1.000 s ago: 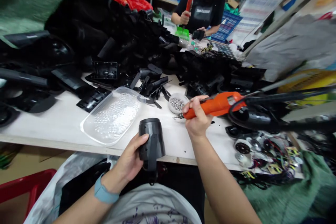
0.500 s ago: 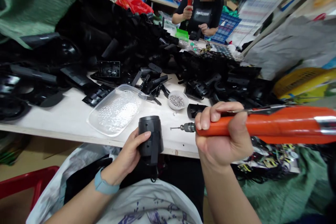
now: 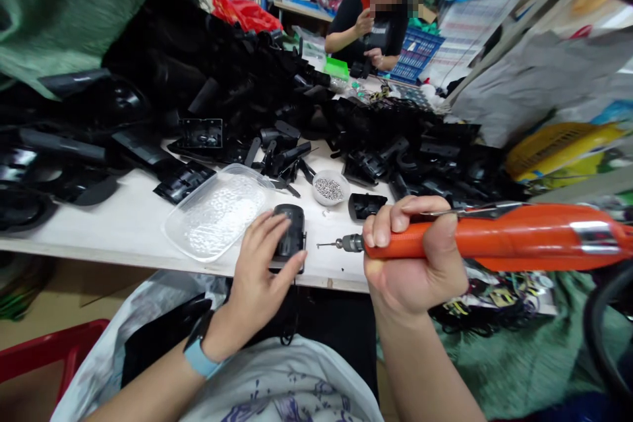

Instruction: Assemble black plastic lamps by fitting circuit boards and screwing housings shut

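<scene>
My left hand (image 3: 264, 264) lies over a black plastic housing (image 3: 291, 227) at the table's front edge, fingers across its left side and thumb at its lower right. The housing's underside and part of its left side are hidden. An orange electric screwdriver (image 3: 514, 237) is gripped in my right hand (image 3: 415, 257), held level. Its thin bit points left toward the housing, a short gap away, with a tiny bright piece at the tip, perhaps a screw. Behind them stands a small round tub of screws (image 3: 329, 188). A curved black shell (image 3: 366, 206) rests right of that tub.
A shallow clear tray (image 3: 217, 214) sits left of my left hand. Black plastic parts (image 3: 198, 79) pile high across the back and left. Wires (image 3: 509, 297) lie at the lower right. Across the table a co-worker (image 3: 368, 33) holds another orange tool.
The housing has turned in my left hand and now sits against the table's edge, a different side up. My left hand has shifted from its side to over it. The screwdriver has barely moved.
</scene>
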{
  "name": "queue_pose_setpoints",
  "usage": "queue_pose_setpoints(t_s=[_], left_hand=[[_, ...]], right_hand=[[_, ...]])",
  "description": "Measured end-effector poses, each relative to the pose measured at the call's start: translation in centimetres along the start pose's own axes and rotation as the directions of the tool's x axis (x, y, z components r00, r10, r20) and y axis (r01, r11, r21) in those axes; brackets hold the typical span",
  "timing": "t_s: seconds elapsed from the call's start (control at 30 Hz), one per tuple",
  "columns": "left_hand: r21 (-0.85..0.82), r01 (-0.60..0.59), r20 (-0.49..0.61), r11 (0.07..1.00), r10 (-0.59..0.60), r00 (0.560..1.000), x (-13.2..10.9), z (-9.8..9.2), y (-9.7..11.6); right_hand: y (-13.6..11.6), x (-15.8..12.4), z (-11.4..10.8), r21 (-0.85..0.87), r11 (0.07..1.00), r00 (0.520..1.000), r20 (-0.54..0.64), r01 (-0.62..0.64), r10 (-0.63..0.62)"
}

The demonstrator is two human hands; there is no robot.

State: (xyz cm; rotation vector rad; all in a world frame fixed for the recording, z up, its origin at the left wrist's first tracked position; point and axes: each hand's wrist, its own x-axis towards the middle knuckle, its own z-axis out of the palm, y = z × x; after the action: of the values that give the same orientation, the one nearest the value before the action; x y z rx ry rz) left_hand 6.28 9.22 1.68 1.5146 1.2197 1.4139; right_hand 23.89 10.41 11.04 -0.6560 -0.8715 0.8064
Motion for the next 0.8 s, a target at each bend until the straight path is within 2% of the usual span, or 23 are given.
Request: queue_pose_setpoints(t_s=[0.1, 0.2, 0.27, 0.33, 0.4, 0.5, 0.63, 0.73, 0.77, 0.8], left_hand=[[-0.051, -0.049, 0.055, 0.998, 0.051, 0.997, -0.4, 0.9, 1.2], [-0.063, -0.082, 0.130, 0.995, 0.089, 0.987, 0.1, 1.2, 1.2], [-0.031, -0.145, 0.215, 0.989, 0.148, 0.965, 0.6, 1.0, 1.0], [0.005, -0.224, 0.339, 0.975, 0.209, 0.917, 1.2, 0.5, 0.9], [0.025, -0.284, 0.466, 0.958, 0.240, 0.851, 1.7, 0.0, 1.1], [0.032, -0.303, 0.583, 0.952, 0.228, 0.780, 2.3, -0.4, 1.6], [0.050, -0.343, 0.637, 0.938, 0.235, 0.734, 2.7, -0.5, 2.7], [0.081, -0.450, 0.693, 0.889, 0.274, 0.667, 2.7, -0.7, 3.1], [0.115, -0.474, 0.695, 0.873, 0.270, 0.666, 2.7, -0.8, 3.1], [0.182, -0.477, 0.662, 0.860, 0.251, 0.706, 2.7, -0.8, 3.0]], right_hand=[[-0.2, -0.2, 0.3, 0.009, 1.000, 0.999, 0.028, -0.022, 0.022], [-0.4, -0.5, 0.5, -0.013, 0.999, 0.998, 0.055, -0.039, 0.040], [-0.5, -0.7, 0.4, -0.034, 0.998, 0.997, 0.061, -0.049, 0.051], [-0.7, -0.9, 0.2, -0.038, 0.997, 0.995, 0.064, -0.074, 0.076], [-0.7, -1.0, 0.0, -0.017, 0.994, 0.992, 0.076, -0.105, 0.106], [-0.8, -1.2, -0.3, 0.011, 0.990, 0.984, 0.117, -0.140, 0.137], [-0.8, -1.6, -0.6, -0.002, 0.985, 0.962, 0.217, -0.172, 0.168], [-0.8, -1.8, -1.2, 0.004, 0.977, 0.933, 0.296, -0.215, 0.205], [-0.7, -1.8, -1.6, 0.002, 0.975, 0.929, 0.304, -0.221, 0.210], [-0.6, -1.9, -2.0, -0.005, 0.976, 0.931, 0.299, -0.219, 0.210]])
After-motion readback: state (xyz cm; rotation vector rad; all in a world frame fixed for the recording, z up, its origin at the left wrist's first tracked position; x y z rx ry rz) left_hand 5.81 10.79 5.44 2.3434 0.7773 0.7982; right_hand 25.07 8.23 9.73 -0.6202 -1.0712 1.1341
